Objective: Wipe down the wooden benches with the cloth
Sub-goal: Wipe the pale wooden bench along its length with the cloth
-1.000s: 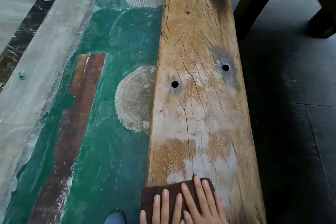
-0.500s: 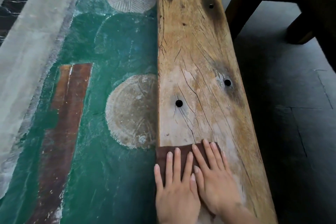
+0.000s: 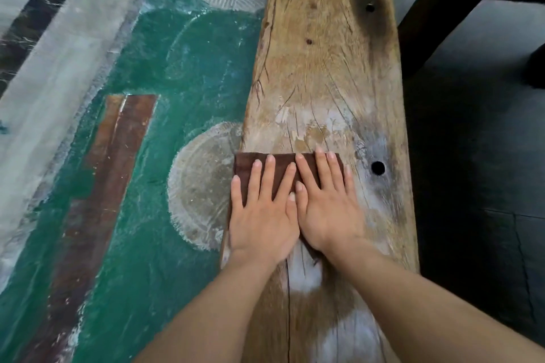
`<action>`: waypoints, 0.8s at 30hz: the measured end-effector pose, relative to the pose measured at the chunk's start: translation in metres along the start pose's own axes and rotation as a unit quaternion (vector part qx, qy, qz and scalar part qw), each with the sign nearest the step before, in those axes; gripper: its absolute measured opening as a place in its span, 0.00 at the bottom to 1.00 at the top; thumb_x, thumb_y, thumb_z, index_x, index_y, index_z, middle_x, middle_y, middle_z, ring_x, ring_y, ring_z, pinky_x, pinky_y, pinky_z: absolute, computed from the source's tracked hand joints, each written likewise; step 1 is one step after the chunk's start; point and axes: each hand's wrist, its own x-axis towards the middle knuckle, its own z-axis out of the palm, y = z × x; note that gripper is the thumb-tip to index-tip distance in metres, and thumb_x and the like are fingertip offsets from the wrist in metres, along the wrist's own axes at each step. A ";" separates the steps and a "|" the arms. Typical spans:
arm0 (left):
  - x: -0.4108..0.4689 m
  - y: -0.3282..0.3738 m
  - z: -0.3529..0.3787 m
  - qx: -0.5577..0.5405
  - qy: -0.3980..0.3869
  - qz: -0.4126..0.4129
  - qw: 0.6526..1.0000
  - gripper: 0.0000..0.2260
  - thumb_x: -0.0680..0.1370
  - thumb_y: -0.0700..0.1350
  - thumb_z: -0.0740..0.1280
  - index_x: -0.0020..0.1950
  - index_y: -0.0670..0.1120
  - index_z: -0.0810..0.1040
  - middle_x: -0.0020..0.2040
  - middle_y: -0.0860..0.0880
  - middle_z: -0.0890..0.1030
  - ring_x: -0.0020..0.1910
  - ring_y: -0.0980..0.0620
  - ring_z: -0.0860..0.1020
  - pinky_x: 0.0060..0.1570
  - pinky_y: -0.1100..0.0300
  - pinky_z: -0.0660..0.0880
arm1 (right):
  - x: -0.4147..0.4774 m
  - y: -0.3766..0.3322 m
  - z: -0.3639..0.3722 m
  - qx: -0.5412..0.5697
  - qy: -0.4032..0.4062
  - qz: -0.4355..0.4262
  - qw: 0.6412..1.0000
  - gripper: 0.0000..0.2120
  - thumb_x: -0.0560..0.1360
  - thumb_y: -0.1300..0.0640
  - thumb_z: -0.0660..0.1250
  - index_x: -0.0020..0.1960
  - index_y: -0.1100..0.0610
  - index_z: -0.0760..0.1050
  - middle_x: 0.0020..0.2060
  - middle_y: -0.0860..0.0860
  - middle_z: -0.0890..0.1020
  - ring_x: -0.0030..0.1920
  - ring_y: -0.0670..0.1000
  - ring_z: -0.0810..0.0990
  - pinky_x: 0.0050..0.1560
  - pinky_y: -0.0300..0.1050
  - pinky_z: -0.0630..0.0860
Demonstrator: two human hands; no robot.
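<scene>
Head view: left hand [image 3: 262, 215] and right hand [image 3: 327, 209] press cloth [image 3: 250, 163] onto bench [image 3: 324, 74]

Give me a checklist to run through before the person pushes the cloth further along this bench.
1. Both hands flat on the dark brown folded cloth: ok; the left hand and the right hand press it with straight fingers.
2. Cloth reaches the left edge of the long weathered wooden bench: ok.
3. Cloth spans the full width: not ok; the strip around the round dark hole is uncovered.
4. Wood ahead free of objects: ok.
5. Whitish dusty patch just ahead is wiped: not ok.
6. Cloth is damp: cannot tell.
</scene>
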 end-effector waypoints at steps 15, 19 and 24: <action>0.101 -0.009 -0.017 -0.004 0.020 0.012 1.000 0.22 0.78 0.56 0.35 0.71 0.61 0.33 0.78 0.53 0.38 0.75 0.53 0.35 0.72 0.48 0.34 | 0.101 0.004 -0.023 0.029 -0.007 -0.002 1.000 0.25 0.80 0.46 0.37 0.76 0.45 0.37 0.77 0.50 0.38 0.74 0.48 0.32 0.72 0.49 0.30; 0.117 -0.012 -0.017 0.007 0.040 0.030 0.999 0.23 0.79 0.56 0.36 0.73 0.59 0.36 0.78 0.51 0.41 0.76 0.52 0.38 0.73 0.47 0.36 | 0.113 0.002 -0.025 0.029 -0.004 0.012 0.999 0.25 0.81 0.46 0.38 0.76 0.45 0.39 0.77 0.50 0.39 0.75 0.48 0.33 0.73 0.50 0.32; 0.119 -0.011 -0.023 -0.008 0.000 0.023 1.000 0.21 0.79 0.56 0.35 0.71 0.60 0.31 0.77 0.52 0.36 0.74 0.54 0.33 0.72 0.47 0.33 | 0.115 0.002 -0.027 0.037 -0.011 0.011 0.999 0.25 0.81 0.46 0.39 0.77 0.45 0.39 0.77 0.50 0.39 0.75 0.48 0.33 0.73 0.51 0.33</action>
